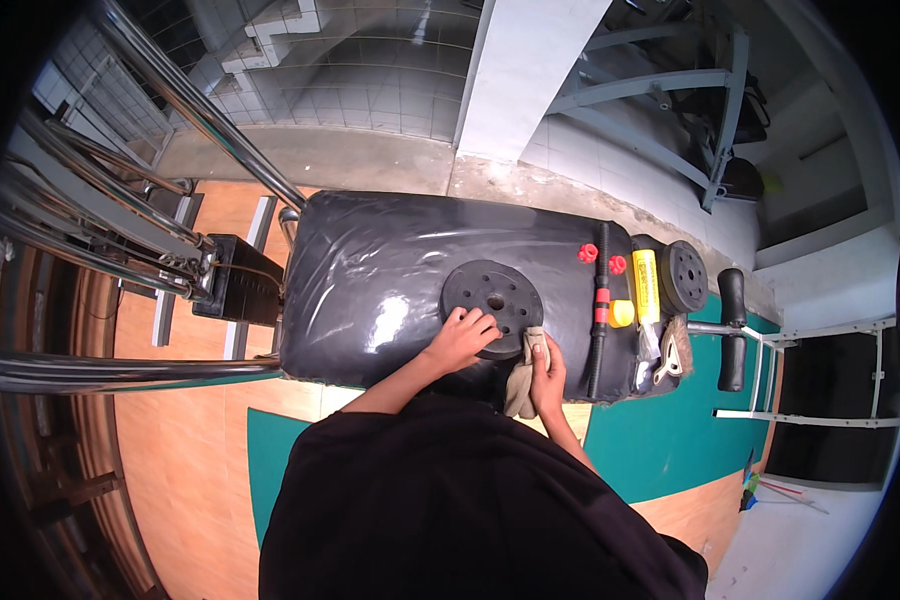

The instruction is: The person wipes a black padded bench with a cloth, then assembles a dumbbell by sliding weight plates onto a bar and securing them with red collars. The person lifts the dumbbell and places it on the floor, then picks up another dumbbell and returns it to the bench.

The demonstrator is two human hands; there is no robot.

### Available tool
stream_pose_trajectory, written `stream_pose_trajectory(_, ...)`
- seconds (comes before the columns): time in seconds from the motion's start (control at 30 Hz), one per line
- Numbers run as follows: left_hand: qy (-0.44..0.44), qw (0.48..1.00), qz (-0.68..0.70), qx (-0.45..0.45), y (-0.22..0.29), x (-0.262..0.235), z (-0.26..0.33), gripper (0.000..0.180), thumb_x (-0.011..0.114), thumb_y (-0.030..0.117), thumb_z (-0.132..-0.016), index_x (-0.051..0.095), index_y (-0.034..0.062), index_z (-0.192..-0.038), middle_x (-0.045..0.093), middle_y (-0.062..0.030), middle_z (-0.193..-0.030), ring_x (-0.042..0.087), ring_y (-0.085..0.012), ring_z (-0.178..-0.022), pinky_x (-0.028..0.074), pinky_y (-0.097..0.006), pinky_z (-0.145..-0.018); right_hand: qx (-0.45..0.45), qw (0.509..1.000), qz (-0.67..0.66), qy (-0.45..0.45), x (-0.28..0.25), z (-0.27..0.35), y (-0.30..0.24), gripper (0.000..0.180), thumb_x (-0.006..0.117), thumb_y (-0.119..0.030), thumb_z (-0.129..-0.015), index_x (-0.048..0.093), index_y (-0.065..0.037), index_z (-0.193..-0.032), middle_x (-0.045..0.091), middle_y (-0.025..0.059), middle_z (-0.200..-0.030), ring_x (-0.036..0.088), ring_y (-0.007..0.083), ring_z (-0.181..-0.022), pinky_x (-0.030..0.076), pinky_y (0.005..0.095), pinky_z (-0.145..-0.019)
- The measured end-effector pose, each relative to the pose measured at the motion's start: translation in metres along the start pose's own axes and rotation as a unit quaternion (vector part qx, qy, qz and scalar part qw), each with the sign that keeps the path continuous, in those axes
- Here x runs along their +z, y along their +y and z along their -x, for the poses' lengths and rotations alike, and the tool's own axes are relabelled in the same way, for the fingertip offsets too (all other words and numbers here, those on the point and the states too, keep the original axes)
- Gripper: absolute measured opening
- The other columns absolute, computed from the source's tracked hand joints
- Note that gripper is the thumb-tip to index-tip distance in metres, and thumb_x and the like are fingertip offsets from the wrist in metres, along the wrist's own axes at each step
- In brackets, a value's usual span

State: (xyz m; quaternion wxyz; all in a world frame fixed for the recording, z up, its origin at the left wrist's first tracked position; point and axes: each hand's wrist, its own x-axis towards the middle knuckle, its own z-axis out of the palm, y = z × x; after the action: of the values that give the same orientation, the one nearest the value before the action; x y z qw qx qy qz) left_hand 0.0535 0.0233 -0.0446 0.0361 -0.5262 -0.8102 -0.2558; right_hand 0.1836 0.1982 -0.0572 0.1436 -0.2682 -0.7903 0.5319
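Head view: a person bends over a black padded worktop (370, 290)
Left hand (460, 338): fingers (482, 322) spread, resting on the near edge of the black weight plate (492, 294)
Right hand (548, 372): fingers curled tight around a beige cloth (523, 378), touching the plate's near rim
Beyond the right fingers: black bar (600, 310); yellow can (647, 285); second plate (684, 276)

- Black bar (600, 310) with red collars, at three o'clock on the padded bench (370, 270).
- Yellow bottle (647, 285) just right of it.
- Second weight plate (684, 276) further right.
- Steel rails (120, 230) at nine o'clock.
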Motion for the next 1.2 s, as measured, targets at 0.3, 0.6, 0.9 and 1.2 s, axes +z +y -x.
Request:
stream_pose_trajectory(0.3,-0.038,0.963,0.028,-0.267,-0.048,-0.023,0.037,0.077,0.084,0.032,-0.054,0.049,0.0103,-0.118,0.046,-0.0060,-0.114,0.044,-0.0250,-0.108,0.039,-0.038,-0.089,0.189,0.960,-0.205,-0.023,0.029,-0.023,-0.004,0.038,0.061,-0.023,-0.090,0.053,-0.003,-0.121,0.063,0.0056,-0.101,0.059,0.0107,-0.086,0.048,0.0260,-0.074)
stream_pose_trajectory(0.6,-0.009,0.868,0.357,-0.346,-0.095,0.068,0.099,0.086,0.072,0.038,-0.078,0.025,0.0100,-0.145,0.037,-0.0073,-0.098,0.038,-0.0160,-0.085,0.041,-0.025,-0.080,-0.143,0.916,0.366,-0.078,0.085,-0.152,-0.069,0.050,0.067,-0.009,-0.071,0.056,-0.013,-0.120,0.056,0.0149,-0.108,0.057,0.0330,-0.099,0.048,0.0411,-0.085)
stream_pose_trajectory(0.9,-0.031,0.850,0.395,-0.348,-0.091,0.059,0.095,0.083,0.071,0.033,-0.080,0.025,0.0098,-0.145,0.035,-0.0042,-0.097,0.037,-0.0143,-0.085,0.038,-0.023,-0.079,-0.237,0.817,0.486,-0.203,0.115,-0.027,-0.043,0.053,0.063,-0.006,-0.070,0.056,-0.018,-0.122,0.052,0.0109,-0.106,0.056,0.0316,-0.088,0.052,0.0398,-0.075)
stream_pose_trajectory(1.2,-0.038,0.800,0.467,-0.375,-0.107,0.070,0.104,0.061,0.051,0.032,-0.092,0.026,0.0168,-0.145,0.036,-0.0040,-0.104,0.039,-0.0134,-0.089,0.037,-0.025,-0.084,0.041,0.881,0.323,-0.344,0.043,-0.112,-0.081,0.042,0.063,-0.021,-0.075,0.062,-0.006,-0.114,0.062,0.0208,-0.105,0.060,0.0344,-0.100,0.047,0.0399,-0.086)
